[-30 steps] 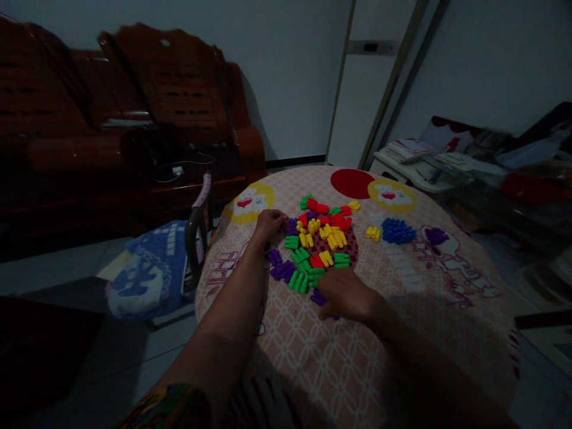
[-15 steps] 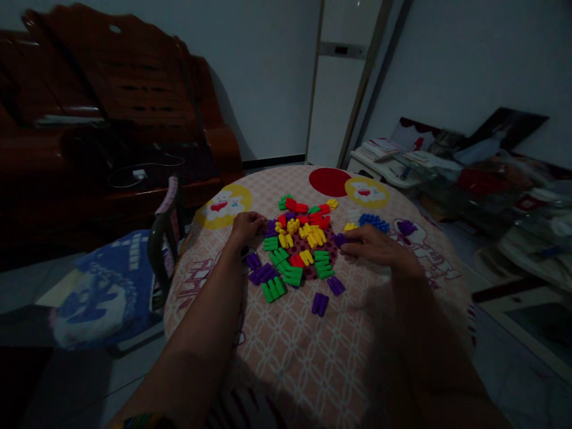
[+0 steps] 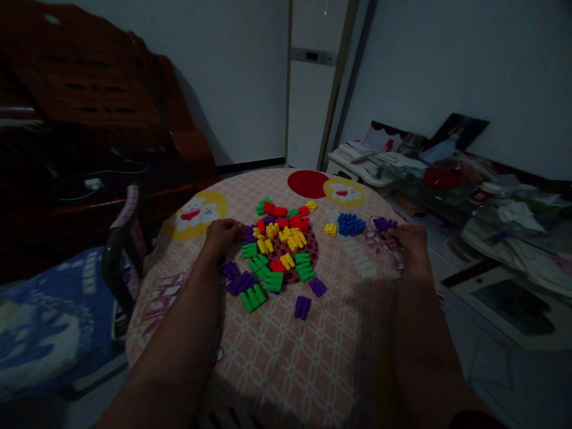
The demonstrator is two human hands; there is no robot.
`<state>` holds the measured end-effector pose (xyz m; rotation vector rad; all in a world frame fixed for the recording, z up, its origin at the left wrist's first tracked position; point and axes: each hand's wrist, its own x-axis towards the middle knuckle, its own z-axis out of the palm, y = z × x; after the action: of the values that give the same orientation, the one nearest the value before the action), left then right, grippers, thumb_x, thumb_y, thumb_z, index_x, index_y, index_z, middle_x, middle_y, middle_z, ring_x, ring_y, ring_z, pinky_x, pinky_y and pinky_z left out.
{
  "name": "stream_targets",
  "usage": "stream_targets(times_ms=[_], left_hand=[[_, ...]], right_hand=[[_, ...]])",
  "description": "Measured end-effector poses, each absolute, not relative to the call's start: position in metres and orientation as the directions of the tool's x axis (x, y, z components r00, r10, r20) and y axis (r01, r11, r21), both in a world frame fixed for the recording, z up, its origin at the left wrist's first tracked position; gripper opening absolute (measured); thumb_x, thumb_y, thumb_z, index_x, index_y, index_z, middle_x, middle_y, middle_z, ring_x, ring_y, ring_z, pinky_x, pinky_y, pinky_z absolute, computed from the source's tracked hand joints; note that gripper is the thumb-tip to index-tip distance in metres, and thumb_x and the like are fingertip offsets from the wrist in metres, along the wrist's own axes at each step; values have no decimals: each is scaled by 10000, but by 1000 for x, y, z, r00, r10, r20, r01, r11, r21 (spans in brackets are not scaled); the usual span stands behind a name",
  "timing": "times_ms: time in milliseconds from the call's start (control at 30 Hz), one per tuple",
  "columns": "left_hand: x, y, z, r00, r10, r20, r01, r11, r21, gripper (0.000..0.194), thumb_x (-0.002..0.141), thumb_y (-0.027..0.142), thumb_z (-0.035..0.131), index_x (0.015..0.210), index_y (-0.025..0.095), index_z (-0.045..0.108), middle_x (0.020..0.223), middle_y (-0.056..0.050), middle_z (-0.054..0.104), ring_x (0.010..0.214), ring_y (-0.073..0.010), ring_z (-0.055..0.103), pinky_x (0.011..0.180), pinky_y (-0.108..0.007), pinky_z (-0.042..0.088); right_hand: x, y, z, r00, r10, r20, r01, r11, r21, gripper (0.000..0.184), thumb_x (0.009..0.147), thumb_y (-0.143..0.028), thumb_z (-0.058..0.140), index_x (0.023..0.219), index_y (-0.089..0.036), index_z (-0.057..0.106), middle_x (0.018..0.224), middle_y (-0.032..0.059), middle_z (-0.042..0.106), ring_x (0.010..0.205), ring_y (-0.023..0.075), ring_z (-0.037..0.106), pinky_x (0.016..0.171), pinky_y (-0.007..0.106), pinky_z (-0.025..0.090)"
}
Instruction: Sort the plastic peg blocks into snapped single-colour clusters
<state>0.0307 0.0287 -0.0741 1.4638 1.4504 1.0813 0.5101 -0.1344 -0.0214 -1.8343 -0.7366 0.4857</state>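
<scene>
My right hand (image 3: 410, 239) is at the right side of the round table, its fingers pinched on a purple toy building block at a small purple group (image 3: 383, 224). Which purple piece it grips is hard to see in the dim light. My left hand (image 3: 222, 236) rests at the left edge of the mixed pile, fingers curled together beside a purple block (image 3: 249, 234); whether anything is in them is hidden. The pile has green blocks (image 3: 253, 297), yellow blocks (image 3: 295, 238) and red blocks (image 3: 274, 210). Two purple blocks (image 3: 302, 307) lie nearer to me.
Blue blocks (image 3: 351, 224) stand grouped right of the pile, with a yellow block (image 3: 330, 229) beside them. A patterned cloth (image 3: 286, 363) covers the table. A chair (image 3: 120, 256) stands at the left, a wooden sofa (image 3: 192, 143) behind it, and a cluttered glass table (image 3: 429, 196) at the right.
My right hand has carried a purple block rightward from the pile's edge, past the blue blocks, to the purple piece there. My left hand stays by the pile. The view has turned right.
</scene>
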Motion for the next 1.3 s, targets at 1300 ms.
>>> stream_targets(times_ms=[1300], left_hand=[[31,24,-68,-17,999,43,341,-34,939,121,625,293,686,623,172,694,537,-15,656,504,-137,570,508,-219,437]], right_hand=[[529,-125,-53,775,620,126,616,-695,-371,420,692,-293,700,1079,-162,799,1086,176,765,1010,320,712,792,350,517]])
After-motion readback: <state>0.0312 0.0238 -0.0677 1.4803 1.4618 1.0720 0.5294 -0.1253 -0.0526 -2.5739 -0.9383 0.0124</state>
